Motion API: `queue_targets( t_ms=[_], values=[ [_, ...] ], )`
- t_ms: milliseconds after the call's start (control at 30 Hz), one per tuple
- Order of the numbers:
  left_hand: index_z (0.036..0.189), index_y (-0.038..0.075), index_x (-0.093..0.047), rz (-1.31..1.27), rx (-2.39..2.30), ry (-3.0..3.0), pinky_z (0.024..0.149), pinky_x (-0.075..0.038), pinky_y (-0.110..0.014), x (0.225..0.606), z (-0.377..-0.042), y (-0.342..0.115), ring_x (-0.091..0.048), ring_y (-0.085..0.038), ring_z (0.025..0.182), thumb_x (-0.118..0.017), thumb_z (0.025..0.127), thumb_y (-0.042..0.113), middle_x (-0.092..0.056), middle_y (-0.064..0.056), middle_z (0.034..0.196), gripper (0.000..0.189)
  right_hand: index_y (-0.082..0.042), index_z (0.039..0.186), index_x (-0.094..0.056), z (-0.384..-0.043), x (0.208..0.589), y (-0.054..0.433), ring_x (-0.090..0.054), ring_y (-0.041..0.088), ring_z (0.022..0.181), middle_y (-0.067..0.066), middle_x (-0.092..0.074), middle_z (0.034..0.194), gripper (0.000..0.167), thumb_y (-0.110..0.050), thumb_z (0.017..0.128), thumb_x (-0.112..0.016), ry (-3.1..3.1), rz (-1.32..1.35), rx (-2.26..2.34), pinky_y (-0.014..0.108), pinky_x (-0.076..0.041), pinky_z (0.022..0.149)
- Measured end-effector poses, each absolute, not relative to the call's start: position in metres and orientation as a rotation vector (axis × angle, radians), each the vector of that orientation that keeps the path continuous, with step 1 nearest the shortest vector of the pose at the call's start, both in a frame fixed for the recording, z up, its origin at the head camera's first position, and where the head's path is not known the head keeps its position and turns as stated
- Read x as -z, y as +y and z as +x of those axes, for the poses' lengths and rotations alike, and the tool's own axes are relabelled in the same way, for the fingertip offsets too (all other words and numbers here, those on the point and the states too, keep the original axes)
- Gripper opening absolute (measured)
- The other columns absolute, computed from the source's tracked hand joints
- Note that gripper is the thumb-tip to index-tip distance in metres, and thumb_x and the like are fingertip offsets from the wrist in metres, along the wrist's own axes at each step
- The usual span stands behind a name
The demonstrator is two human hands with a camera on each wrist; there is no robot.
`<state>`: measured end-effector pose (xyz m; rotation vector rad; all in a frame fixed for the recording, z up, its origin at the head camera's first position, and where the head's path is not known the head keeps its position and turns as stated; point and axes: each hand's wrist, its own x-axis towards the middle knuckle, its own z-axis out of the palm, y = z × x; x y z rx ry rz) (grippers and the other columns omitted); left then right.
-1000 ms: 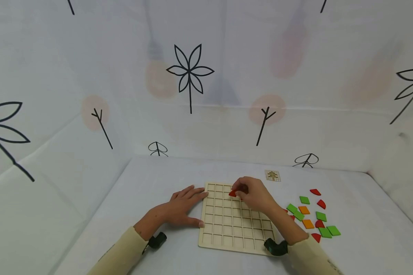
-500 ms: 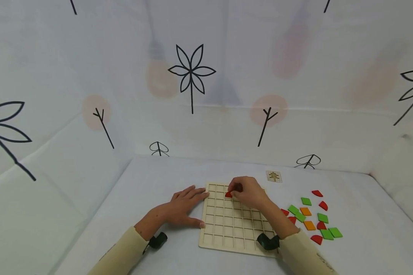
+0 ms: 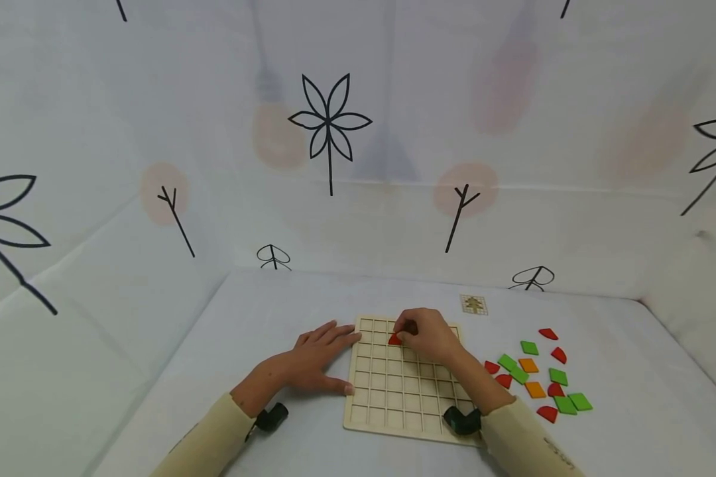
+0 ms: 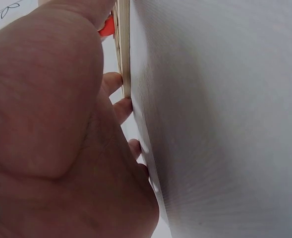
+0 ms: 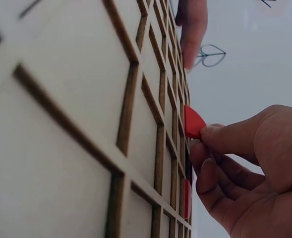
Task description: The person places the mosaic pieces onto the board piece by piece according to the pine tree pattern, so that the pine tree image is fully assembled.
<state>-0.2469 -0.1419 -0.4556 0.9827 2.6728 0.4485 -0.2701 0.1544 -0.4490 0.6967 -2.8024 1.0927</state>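
My right hand (image 3: 431, 338) pinches a red quarter-circle tile (image 3: 394, 340) between thumb and fingers, over the upper part of a wooden grid board (image 3: 378, 401). Seen from the right wrist, the pinched red tile (image 5: 194, 122) stands tilted, its edge against the board's ridges. A second red piece (image 5: 187, 198) lies in the board, close to my curled fingers; in the head view the hand covers that spot. Along the board's left edge rests my left hand (image 3: 317, 361), fingers spread, fingertips and thumb touching the rim. The left wrist view shows those fingertips against the board's side (image 4: 126, 54).
Right of the board lie loose tiles: several red quarter-circles (image 3: 547, 414), several green diamonds (image 3: 580, 401) and two orange diamonds (image 3: 536, 389). A small card with a tree pattern (image 3: 474, 305) lies behind the board. Printed white cloth covers the table and walls.
My right hand has shifted slightly left over the board with the red tile, then nearly stopped, the tile a little lower. The left hand keeps its place at the board's edge.
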Motion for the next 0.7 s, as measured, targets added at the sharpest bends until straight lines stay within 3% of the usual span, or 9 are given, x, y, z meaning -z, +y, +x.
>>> queue_targets(
  t_ms=[267,700],
  values=[
    [0.170,0.028,-0.024,0.976,-0.443,2.671,0.121,-0.023,-0.064,0.454,-0.247,-0.142,-0.006,-0.036,0.164,-0.066,0.092,0.073,-0.018,0.002,0.177,0.099,-0.008,0.094,-0.075,-0.267,0.452,0.152,-0.058,0.011,0.079,0.001,-0.063,0.093,0.007,-0.001,0.096,-0.077,-2.810,0.686,-1.017,0.033,-0.053,0.073],
    [0.170,0.029,-0.025,0.974,-0.451,2.668,0.121,-0.022,-0.065,0.454,-0.247,-0.141,-0.006,-0.036,0.164,-0.067,0.092,0.074,-0.018,0.002,0.177,0.099,-0.008,0.094,-0.077,-0.259,0.443,0.157,-0.055,0.010,0.077,0.000,-0.062,0.090,0.008,-0.001,0.096,-0.076,-2.815,0.691,-0.961,0.032,-0.051,0.071]
  ],
)
